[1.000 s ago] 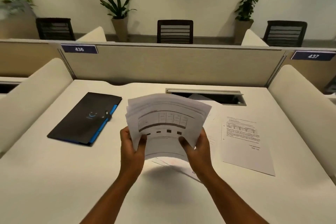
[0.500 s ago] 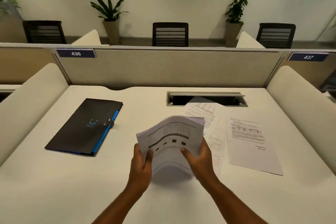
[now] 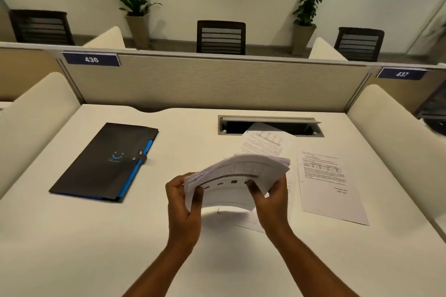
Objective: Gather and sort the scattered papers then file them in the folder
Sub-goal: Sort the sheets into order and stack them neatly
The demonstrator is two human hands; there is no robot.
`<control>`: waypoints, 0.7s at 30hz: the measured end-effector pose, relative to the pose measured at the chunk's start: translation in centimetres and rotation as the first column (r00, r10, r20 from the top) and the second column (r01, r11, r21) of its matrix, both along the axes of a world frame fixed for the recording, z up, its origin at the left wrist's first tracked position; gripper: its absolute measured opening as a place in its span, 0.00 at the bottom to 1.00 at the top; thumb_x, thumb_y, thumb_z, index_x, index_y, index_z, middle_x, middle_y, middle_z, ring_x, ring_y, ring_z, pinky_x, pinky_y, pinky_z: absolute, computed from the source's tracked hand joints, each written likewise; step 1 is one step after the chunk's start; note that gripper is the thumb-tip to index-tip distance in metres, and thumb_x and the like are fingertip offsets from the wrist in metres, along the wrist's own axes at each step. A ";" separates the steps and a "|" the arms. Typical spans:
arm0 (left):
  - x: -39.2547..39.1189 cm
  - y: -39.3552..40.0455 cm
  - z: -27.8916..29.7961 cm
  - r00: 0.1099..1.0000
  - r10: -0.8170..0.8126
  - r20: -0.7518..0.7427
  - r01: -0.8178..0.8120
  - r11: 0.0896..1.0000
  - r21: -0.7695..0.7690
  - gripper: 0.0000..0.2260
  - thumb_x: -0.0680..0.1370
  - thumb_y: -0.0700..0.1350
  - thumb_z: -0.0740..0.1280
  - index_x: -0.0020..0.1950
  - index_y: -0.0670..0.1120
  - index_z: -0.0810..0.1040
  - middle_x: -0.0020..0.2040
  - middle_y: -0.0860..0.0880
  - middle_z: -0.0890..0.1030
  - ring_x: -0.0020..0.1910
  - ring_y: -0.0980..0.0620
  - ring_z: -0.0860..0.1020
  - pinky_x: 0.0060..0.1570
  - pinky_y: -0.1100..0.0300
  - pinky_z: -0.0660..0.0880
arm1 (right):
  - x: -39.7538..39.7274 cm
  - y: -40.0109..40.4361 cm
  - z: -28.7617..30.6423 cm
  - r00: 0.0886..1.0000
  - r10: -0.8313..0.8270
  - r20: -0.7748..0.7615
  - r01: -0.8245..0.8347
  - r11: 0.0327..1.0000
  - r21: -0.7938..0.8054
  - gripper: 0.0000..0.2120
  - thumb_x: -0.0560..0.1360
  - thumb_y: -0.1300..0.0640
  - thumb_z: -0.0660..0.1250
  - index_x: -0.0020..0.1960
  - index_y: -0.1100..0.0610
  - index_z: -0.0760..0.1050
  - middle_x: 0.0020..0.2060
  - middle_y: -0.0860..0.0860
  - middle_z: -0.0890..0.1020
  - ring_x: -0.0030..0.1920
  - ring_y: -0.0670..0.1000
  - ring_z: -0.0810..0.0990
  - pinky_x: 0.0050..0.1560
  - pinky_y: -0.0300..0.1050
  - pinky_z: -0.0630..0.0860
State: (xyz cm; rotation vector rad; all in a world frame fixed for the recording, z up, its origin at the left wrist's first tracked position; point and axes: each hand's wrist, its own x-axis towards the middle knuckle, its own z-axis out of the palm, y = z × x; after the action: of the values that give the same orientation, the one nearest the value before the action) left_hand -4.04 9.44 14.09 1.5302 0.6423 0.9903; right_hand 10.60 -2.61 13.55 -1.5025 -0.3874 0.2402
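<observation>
Hands grip one thing between them: a thick stack of white printed sheets (image 3: 237, 179), held up off the white desk top (image 3: 72, 236) in front of the person. The left hand (image 3: 184, 202) closes round the stack's left edge, thumb on the printed face and fingers curled behind. The right hand (image 3: 270, 198) pinches the lower right corner, thumb on top by the row of small dark squares. The stack bows upward in the middle and its far edge fans out a little (the sheets are not squared up).

Compared with half a second ago, the stack has tipped flatter, so its top edge now points away rather than up, and it sits slightly farther right; a second ago it stood nearly upright, facing the person.

Three loose sheets lie on the desk: a white page with a small table and text (image 3: 330, 185) to the right of the stack, a white page with dense text and a chart (image 3: 265, 143) beyond the stack with its far corner over the grey-rimmed cable slot (image 3: 270, 125), and a pale sheet (image 3: 253, 223) partly hidden below the hands. The closed black folder with a blue edge and a smile logo (image 3: 106, 161) lies flat, well apart to the left.
</observation>
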 end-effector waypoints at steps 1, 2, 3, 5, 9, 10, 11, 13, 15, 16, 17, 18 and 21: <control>0.0 0.0 -0.3 1.000 0.009 -0.009 -0.009 1.000 0.002 0.18 0.77 0.52 0.66 0.61 0.70 0.65 0.56 0.65 0.75 0.60 0.60 0.75 0.50 0.68 0.78 | -0.1 0.0 -0.1 1.000 0.012 0.005 -0.012 1.000 -0.013 0.29 0.73 0.62 0.76 0.68 0.45 0.69 0.57 0.43 0.80 0.59 0.42 0.79 0.51 0.34 0.81; 0.0 -0.1 -0.5 1.000 0.003 -0.031 -0.004 1.000 -0.011 0.19 0.77 0.50 0.65 0.60 0.71 0.65 0.56 0.65 0.75 0.60 0.61 0.75 0.50 0.68 0.78 | -0.2 0.1 -0.2 0.999 0.030 0.010 -0.030 0.999 -0.033 0.27 0.73 0.63 0.77 0.64 0.42 0.71 0.55 0.42 0.80 0.58 0.42 0.80 0.51 0.35 0.81; 0.1 -0.2 -0.6 0.998 -0.019 -0.057 0.017 0.999 -0.029 0.19 0.77 0.50 0.64 0.61 0.72 0.65 0.56 0.64 0.75 0.60 0.61 0.75 0.49 0.68 0.78 | -0.4 0.3 -0.3 0.999 0.053 0.010 -0.052 0.997 -0.061 0.25 0.73 0.63 0.76 0.60 0.39 0.73 0.53 0.39 0.81 0.57 0.42 0.80 0.51 0.35 0.81; 0.2 0.0 -0.7 0.996 -0.046 -0.081 0.042 0.998 -0.050 0.18 0.77 0.50 0.62 0.61 0.70 0.65 0.57 0.60 0.76 0.61 0.58 0.76 0.48 0.67 0.79 | -0.6 1.0 -0.1 0.996 0.088 -0.011 -0.089 0.990 -0.107 0.22 0.75 0.61 0.75 0.57 0.36 0.74 0.50 0.36 0.82 0.57 0.41 0.81 0.45 0.31 0.80; -0.1 0.8 -1.0 0.998 0.055 -0.028 -0.058 0.994 -0.093 0.16 0.77 0.50 0.64 0.59 0.68 0.66 0.55 0.59 0.77 0.59 0.55 0.78 0.46 0.63 0.81 | -0.6 1.6 0.6 0.999 0.044 -0.004 -0.044 0.998 -0.039 0.20 0.76 0.55 0.74 0.57 0.31 0.74 0.49 0.35 0.83 0.54 0.39 0.82 0.41 0.30 0.80; -0.1 0.4 -1.3 0.998 0.035 -0.052 -0.039 0.994 -0.098 0.17 0.77 0.51 0.65 0.60 0.69 0.65 0.56 0.60 0.77 0.58 0.57 0.77 0.45 0.65 0.80 | -0.9 1.5 0.5 0.998 0.055 -0.010 -0.056 0.998 -0.041 0.21 0.75 0.55 0.75 0.57 0.32 0.74 0.50 0.35 0.82 0.54 0.39 0.81 0.41 0.32 0.81; -0.2 -0.1 -1.5 0.996 -0.010 -0.089 0.001 0.995 -0.101 0.19 0.77 0.51 0.65 0.61 0.70 0.64 0.57 0.60 0.76 0.58 0.58 0.77 0.44 0.66 0.80 | -1.3 1.3 0.2 0.997 0.077 -0.023 -0.078 0.995 -0.062 0.23 0.74 0.56 0.76 0.59 0.34 0.74 0.51 0.36 0.83 0.55 0.40 0.82 0.43 0.34 0.82; -0.3 -0.5 -2.4 0.988 -0.064 -0.142 0.050 0.993 -0.106 0.21 0.77 0.49 0.67 0.65 0.66 0.65 0.59 0.58 0.77 0.58 0.59 0.77 0.45 0.67 0.79 | -1.9 0.9 -0.6 0.993 0.115 -0.025 -0.117 0.989 -0.092 0.23 0.73 0.57 0.77 0.61 0.36 0.75 0.52 0.38 0.84 0.56 0.42 0.82 0.46 0.36 0.83; -0.5 0.3 -3.4 0.991 -0.016 -0.134 -0.007 0.985 -0.171 0.21 0.78 0.44 0.68 0.68 0.59 0.68 0.58 0.54 0.79 0.58 0.54 0.79 0.47 0.63 0.81 | -1.7 0.4 -0.9 0.994 0.113 -0.001 -0.113 0.991 -0.076 0.23 0.74 0.58 0.76 0.57 0.32 0.77 0.51 0.37 0.84 0.55 0.39 0.82 0.45 0.32 0.81; -0.6 0.7 -3.8 0.989 0.008 -0.148 -0.037 0.980 -0.196 0.21 0.78 0.43 0.69 0.69 0.55 0.69 0.58 0.52 0.79 0.57 0.51 0.79 0.48 0.58 0.82 | -1.4 0.2 -1.0 0.994 0.108 -0.001 -0.107 0.991 -0.074 0.23 0.74 0.58 0.76 0.57 0.32 0.77 0.51 0.37 0.84 0.54 0.39 0.82 0.45 0.32 0.80; -0.7 0.9 -4.1 0.985 0.002 -0.171 -0.036 0.980 -0.196 0.20 0.78 0.42 0.69 0.68 0.52 0.70 0.57 0.51 0.80 0.56 0.49 0.80 0.50 0.53 0.82 | -1.3 0.2 -1.1 0.994 0.113 -0.006 -0.113 0.990 -0.083 0.22 0.74 0.59 0.76 0.57 0.33 0.77 0.51 0.38 0.84 0.55 0.40 0.82 0.45 0.32 0.80; -0.7 0.8 -4.4 0.980 -0.027 -0.197 -0.007 0.985 -0.173 0.18 0.78 0.41 0.69 0.67 0.50 0.72 0.55 0.49 0.81 0.56 0.48 0.80 0.51 0.50 0.82 | -1.4 0.2 -1.2 0.992 0.128 -0.011 -0.129 0.987 -0.099 0.21 0.75 0.60 0.75 0.58 0.36 0.78 0.51 0.39 0.84 0.55 0.41 0.82 0.46 0.33 0.81; -0.5 0.3 -4.1 0.980 -0.046 -0.191 0.015 0.987 -0.160 0.17 0.78 0.40 0.69 0.65 0.50 0.74 0.54 0.50 0.82 0.55 0.47 0.81 0.50 0.54 0.82 | -1.4 0.3 -1.4 0.992 0.122 -0.023 -0.124 0.981 -0.150 0.18 0.76 0.61 0.74 0.55 0.39 0.78 0.47 0.39 0.84 0.53 0.40 0.82 0.45 0.33 0.81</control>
State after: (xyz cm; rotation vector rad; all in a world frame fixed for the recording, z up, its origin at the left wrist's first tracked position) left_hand -4.54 9.72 10.02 1.5016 0.8136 0.7531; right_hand 9.22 -2.27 12.16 -1.6270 -0.4598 0.3849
